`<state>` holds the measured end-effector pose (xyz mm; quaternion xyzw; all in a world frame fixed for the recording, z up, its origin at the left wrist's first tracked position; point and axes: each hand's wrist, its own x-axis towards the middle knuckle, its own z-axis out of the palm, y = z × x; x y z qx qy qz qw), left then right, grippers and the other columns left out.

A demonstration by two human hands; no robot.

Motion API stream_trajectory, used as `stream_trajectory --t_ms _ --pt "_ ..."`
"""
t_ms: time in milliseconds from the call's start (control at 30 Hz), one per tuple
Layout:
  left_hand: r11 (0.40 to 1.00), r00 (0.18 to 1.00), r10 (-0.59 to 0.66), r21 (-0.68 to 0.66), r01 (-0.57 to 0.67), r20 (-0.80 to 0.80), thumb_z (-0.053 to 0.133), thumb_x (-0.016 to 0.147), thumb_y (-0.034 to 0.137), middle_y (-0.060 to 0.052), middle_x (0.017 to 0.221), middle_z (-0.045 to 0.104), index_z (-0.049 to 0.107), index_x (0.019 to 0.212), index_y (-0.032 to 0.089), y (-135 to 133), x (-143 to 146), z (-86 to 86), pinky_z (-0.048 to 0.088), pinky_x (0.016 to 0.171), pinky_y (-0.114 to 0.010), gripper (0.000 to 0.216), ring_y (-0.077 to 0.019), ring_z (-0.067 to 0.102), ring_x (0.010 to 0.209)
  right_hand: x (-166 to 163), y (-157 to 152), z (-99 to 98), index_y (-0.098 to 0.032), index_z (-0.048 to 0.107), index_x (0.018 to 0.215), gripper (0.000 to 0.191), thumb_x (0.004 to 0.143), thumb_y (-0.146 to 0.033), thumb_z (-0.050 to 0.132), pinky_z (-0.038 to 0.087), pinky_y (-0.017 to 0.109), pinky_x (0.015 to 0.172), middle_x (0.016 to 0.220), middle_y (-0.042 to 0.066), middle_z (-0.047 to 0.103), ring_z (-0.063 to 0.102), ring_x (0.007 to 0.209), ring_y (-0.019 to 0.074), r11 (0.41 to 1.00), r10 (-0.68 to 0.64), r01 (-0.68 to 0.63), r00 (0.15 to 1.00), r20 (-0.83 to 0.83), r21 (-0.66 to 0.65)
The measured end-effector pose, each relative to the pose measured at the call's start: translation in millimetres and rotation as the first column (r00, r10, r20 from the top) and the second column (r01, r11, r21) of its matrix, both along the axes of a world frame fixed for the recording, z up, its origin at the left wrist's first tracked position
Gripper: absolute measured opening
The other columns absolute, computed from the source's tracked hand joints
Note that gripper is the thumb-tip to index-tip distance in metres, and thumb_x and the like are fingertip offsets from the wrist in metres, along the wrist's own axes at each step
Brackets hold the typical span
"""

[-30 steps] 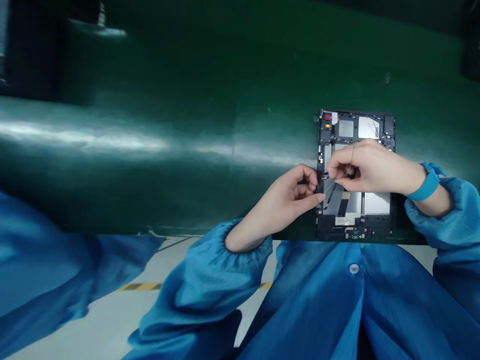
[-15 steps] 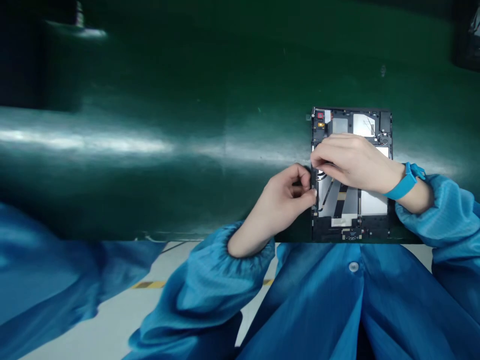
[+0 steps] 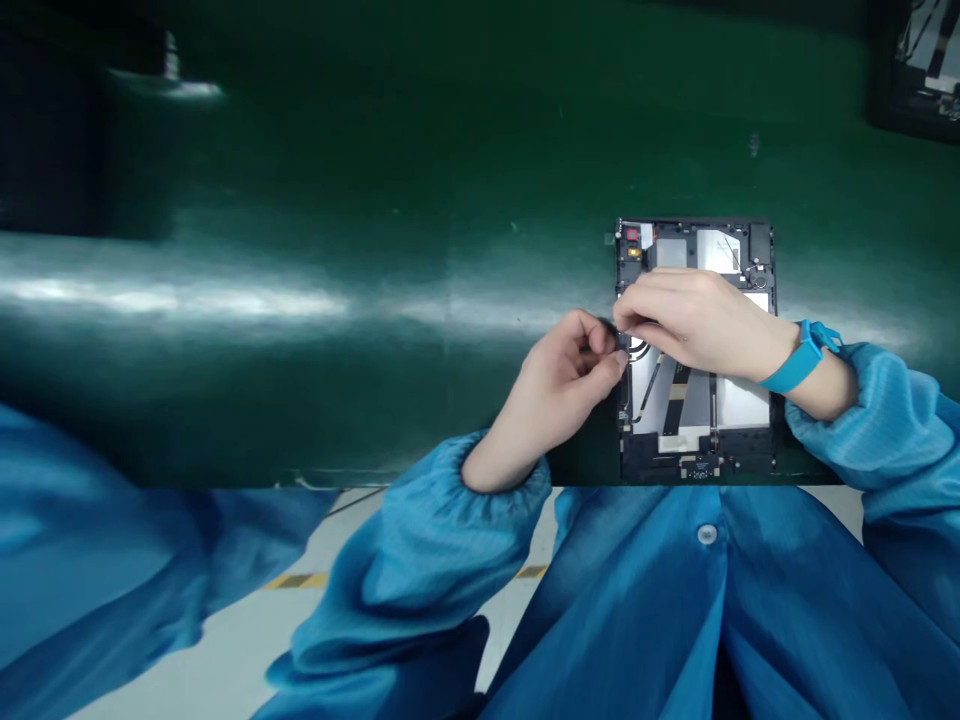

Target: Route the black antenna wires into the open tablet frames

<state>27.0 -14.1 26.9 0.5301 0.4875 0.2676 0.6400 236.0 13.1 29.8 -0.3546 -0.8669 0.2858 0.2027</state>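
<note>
Head view: right hand point(image 3: 694, 312), pinched closed, at opened tablet point(image 3: 741, 405).

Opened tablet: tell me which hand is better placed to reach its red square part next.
Right, probably. The right hand is over the opened tablet and nearer the red square part; the left hand is lower in view, by the tablet's left edge.

The device point(image 3: 697, 400) lies on the table point(image 3: 360, 410), at its near edge, in front of me. My right hand point(image 3: 679, 315) is over it, fingers by its left edge; my left hand point(image 3: 566, 380) is at that edge, just beside them. Another device point(image 3: 930, 65) lies behind, further right. Clothing point(image 3: 90, 560) is near left.
</note>
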Motion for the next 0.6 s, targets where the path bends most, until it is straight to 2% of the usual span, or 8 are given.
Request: stream_trajectory --t_ms 167,300,600 --pt "1.0 0.997 -0.003 0.02 0.004 -0.076 0.068 0.077 0.018 0.008 0.069 0.045 0.04 0.079 0.025 4 2 3.7 0.036 0.053 -0.024 0.028 -0.0092 0.041 0.057 3 8 2.1 -0.02 0.066 0.101 0.018 0.102 -0.011 0.05 0.041 0.033 0.083 0.095 0.004 0.067 0.058 0.091 0.0193 0.999 -0.037 0.037 0.999 -0.017 0.018" --pt "0.998 0.99 -0.039 0.045 0.046 -0.133 0.067 0.074 0.014 0.008 0.067 0.045 0.042 0.076 0.024 15 6 7.6 0.035 0.053 -0.023 0.027 -0.0083 0.04 0.057 5 17 3.7 -0.02 0.065 0.1 0.017 0.099 -0.009 0.052 0.038 0.032 0.082 0.096 0.004 0.067 0.058 0.092 0.0199 0.994 -0.111 0.111 0.994 0.019 -0.019" --pt "0.993 0.985 -0.115 0.013 0.118 -0.127 0.065 0.078 0.013 0.011 0.055 0.046 0.04 0.082 0.026 35 5 4.8 0.035 0.044 -0.022 0.028 -0.0092 0.045 0.045 -1 18 -1.4 -0.02 0.063 0.101 0.015 0.099 -0.009 0.053 0.036 0.032 0.082 0.097 0.003 0.065 0.057 0.093 0.0194 0.989 -0.139 0.139 0.99 0.002 -0.041"
